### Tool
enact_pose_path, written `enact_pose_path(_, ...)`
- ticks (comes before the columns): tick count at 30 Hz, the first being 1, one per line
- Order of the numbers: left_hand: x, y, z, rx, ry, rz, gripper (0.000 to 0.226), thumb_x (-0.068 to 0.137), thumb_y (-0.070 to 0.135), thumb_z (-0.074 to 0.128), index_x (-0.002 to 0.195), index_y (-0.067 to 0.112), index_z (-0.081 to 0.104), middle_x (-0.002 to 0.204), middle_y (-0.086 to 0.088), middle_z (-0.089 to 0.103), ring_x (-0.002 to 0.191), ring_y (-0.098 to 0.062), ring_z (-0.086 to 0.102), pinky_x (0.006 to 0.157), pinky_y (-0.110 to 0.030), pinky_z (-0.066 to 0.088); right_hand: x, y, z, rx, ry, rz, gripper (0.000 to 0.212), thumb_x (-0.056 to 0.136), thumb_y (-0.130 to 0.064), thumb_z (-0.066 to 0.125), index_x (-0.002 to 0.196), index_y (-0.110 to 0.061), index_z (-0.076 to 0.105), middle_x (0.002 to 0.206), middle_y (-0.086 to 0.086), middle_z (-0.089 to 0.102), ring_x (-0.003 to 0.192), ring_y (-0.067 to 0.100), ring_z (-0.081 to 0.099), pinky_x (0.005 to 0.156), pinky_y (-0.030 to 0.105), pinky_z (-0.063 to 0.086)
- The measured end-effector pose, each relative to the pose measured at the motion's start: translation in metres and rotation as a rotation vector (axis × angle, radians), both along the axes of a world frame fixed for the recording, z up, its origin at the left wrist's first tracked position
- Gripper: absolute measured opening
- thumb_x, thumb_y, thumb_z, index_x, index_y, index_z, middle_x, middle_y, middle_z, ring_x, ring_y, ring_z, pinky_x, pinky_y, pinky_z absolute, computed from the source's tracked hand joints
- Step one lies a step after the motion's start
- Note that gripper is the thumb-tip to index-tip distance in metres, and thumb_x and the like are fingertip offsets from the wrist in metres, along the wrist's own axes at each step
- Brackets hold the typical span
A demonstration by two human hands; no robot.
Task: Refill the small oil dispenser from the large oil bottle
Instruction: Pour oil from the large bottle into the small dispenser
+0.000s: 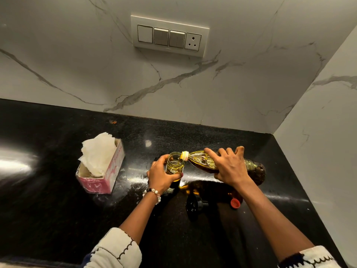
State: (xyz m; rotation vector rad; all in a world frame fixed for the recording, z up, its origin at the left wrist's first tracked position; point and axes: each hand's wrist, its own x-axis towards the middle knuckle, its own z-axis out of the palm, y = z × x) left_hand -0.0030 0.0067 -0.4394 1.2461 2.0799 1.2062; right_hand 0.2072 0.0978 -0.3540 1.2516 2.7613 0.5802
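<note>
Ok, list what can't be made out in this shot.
Head view only:
- Oil level in the jar: left hand wraps the lower part.
- Middle of the bottle: covered by the right hand.
- Print on the tissue box: too blurred to read.
- Black lid details: dark against the dark counter.
- Both sleeves: cut off by the bottom edge.

Middle of the large oil bottle (pixel 202 161) hidden under the right hand (pixel 229 167). Near side of the small glass jar (pixel 174 164) covered by left hand (pixel 160 176) fingers (pixel 178 176). Print on the pink tissue box (pixel 108 171) too blurred to read. Both sleeves cut off by the bottom edge.
</note>
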Motion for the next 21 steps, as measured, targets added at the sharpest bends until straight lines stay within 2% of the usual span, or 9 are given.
enact_pose_path(5, 0.0000, 0.0011, -0.0008, 0.001, 0.007, 0.000, 0.083, 0.045, 0.064, 0.069, 0.120, 0.030, 0.057, 0.108, 0.009, 0.063, 0.104, -0.016, 0.054, 0.090, -0.045, 0.045, 0.0006, 0.0001, -0.0010, 0.001, 0.006, 0.006, 0.095, 0.068, -0.044, 0.076, 0.146, -0.032, 0.023, 0.112, 0.007, 0.062, 0.097, 0.027, 0.059, 0.080, 0.042, 0.026)
enact_pose_path(8, -0.0005, 0.0013, -0.0026, 0.008, 0.010, -0.001, 0.077, 0.049, 0.054, 0.077, 0.120, 0.029, 0.057, 0.108, 0.008, 0.064, 0.104, -0.017, 0.053, 0.090, -0.046, 0.044, 0.0012, 0.0002, -0.0018, 0.005, 0.006, 0.011, 0.095, 0.067, -0.044, 0.077, 0.146, -0.032, 0.025, 0.111, 0.008, 0.062, 0.096, 0.027, 0.059, 0.080, 0.042, 0.027)
enact_pose_path(13, -0.0012, 0.0016, -0.0040, 0.017, 0.012, 0.002, 0.076, 0.050, 0.054, 0.076, 0.119, 0.029, 0.057, 0.107, 0.009, 0.064, 0.104, -0.016, 0.053, 0.090, -0.045, 0.045, 0.0005, -0.0004, -0.0004, 0.002, -0.003, 0.008, 0.095, 0.067, -0.044, 0.077, 0.146, -0.032, 0.025, 0.112, 0.008, 0.062, 0.097, 0.027, 0.059, 0.080, 0.042, 0.027)
enact_pose_path(17, -0.0010, 0.0020, -0.0041, 0.019, 0.019, 0.006, 0.071, 0.056, 0.042, 0.087, 0.119, 0.029, 0.057, 0.102, 0.013, 0.058, 0.105, -0.016, 0.052, 0.091, -0.045, 0.044, 0.0005, -0.0005, -0.0007, 0.002, -0.002, 0.000, 0.095, 0.067, -0.044, 0.076, 0.146, -0.032, 0.024, 0.112, 0.008, 0.062, 0.097, 0.028, 0.059, 0.081, 0.042, 0.027)
enact_pose_path(21, -0.0011, 0.0026, -0.0033, 0.013, 0.020, 0.001, 0.071, 0.056, 0.041, 0.088, 0.119, 0.030, 0.057, 0.101, 0.016, 0.055, 0.104, -0.014, 0.051, 0.092, -0.046, 0.043, 0.0003, -0.0009, -0.0003, -0.001, 0.000, -0.003, 0.095, 0.068, -0.044, 0.076, 0.146, -0.032, 0.024, 0.112, 0.008, 0.061, 0.097, 0.028, 0.058, 0.080, 0.042, 0.026)
